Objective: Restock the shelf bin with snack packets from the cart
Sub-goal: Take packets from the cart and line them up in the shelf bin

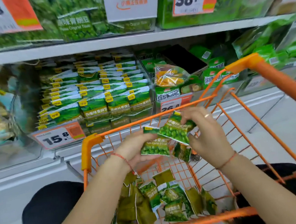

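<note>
Above the orange cart (pixel 270 75), the left hand (pixel 138 147) grips a green pea packet (pixel 155 148); the right hand (pixel 205 132) pinches another packet (pixel 176 130), perhaps two. More loose packets (pixel 162 202) lie in the cart, before the stocked shelf bin (pixel 92 98).

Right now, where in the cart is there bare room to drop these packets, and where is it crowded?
Bare mesh shows on the cart floor toward its right side, between the loose packet pile and the right wall. The near left corner is crowded with packets. Above, the left hand and right hand hold packets together. The shelf bin looks packed.
</note>
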`<state>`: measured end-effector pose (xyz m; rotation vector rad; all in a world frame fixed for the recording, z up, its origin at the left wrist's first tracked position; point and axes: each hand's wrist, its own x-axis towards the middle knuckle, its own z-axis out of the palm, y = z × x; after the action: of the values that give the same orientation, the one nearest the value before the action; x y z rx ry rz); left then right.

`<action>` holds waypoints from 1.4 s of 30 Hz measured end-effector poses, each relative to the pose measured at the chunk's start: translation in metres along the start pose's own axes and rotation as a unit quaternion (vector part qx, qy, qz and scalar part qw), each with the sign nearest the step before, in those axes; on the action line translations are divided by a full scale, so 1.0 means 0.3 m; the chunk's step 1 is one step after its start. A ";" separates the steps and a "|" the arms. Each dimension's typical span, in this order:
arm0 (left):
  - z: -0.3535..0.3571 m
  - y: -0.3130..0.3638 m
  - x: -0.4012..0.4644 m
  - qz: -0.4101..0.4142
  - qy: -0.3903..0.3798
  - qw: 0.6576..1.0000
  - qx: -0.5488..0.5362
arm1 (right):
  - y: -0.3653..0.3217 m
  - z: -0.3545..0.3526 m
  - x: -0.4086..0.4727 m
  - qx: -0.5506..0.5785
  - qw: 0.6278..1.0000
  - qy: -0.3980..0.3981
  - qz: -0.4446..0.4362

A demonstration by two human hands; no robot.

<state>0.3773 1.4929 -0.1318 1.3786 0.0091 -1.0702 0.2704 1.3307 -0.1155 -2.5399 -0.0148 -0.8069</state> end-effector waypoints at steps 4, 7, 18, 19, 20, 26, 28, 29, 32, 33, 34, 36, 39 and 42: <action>0.033 0.003 -0.063 0.033 0.014 0.998 -0.055 | -0.028 0.028 -0.020 0.002 0.994 0.029 -0.102; 0.041 0.022 -0.105 0.062 -0.011 0.998 -0.030 | -0.029 0.020 -0.030 0.006 0.993 0.026 -0.117; 0.019 0.003 -0.136 0.120 -0.104 0.984 0.083 | -0.044 0.021 -0.046 -0.029 0.989 0.070 -0.124; 0.014 0.004 -0.133 0.118 -0.089 0.987 0.069 | -0.041 0.020 -0.047 -0.030 0.990 0.081 -0.109; 0.008 0.004 -0.130 0.118 -0.070 0.989 0.055 | -0.036 0.019 -0.050 -0.030 0.991 0.090 -0.096; -0.035 0.021 -0.128 0.134 -0.031 0.990 -0.024 | 0.013 -0.005 -0.050 0.004 0.986 0.167 -0.007; -0.046 0.025 -0.127 0.159 -0.047 0.984 -0.066 | 0.016 -0.006 -0.050 0.032 0.985 0.167 0.034; -0.048 0.026 -0.128 0.169 -0.056 0.980 -0.084 | 0.011 -0.005 -0.049 0.052 0.983 0.160 0.066; -0.048 0.019 -0.123 0.165 -0.087 0.976 -0.109 | -0.008 -0.004 -0.043 0.160 0.966 0.107 0.174; -0.045 0.019 -0.122 0.153 -0.090 0.977 -0.118 | -0.014 -0.007 -0.037 0.223 0.949 0.085 0.206; -0.046 0.017 -0.119 0.141 -0.088 0.977 -0.135 | -0.020 -0.013 -0.030 0.296 0.924 0.062 0.234; -0.054 0.019 -0.113 0.117 -0.079 0.971 -0.192 | -0.032 -0.027 -0.016 0.430 0.858 0.011 0.280; -0.049 0.018 -0.107 0.099 -0.105 0.961 -0.234 | -0.039 -0.031 -0.010 0.529 0.781 -0.048 0.329; -0.019 -0.007 -0.098 0.078 -0.125 0.973 -0.180 | -0.037 -0.021 -0.014 0.559 0.748 -0.095 0.344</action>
<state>0.3627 1.5152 -0.1181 0.8988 -0.0851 -1.0436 0.2618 1.3384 -0.1086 -1.2705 0.2738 -0.1025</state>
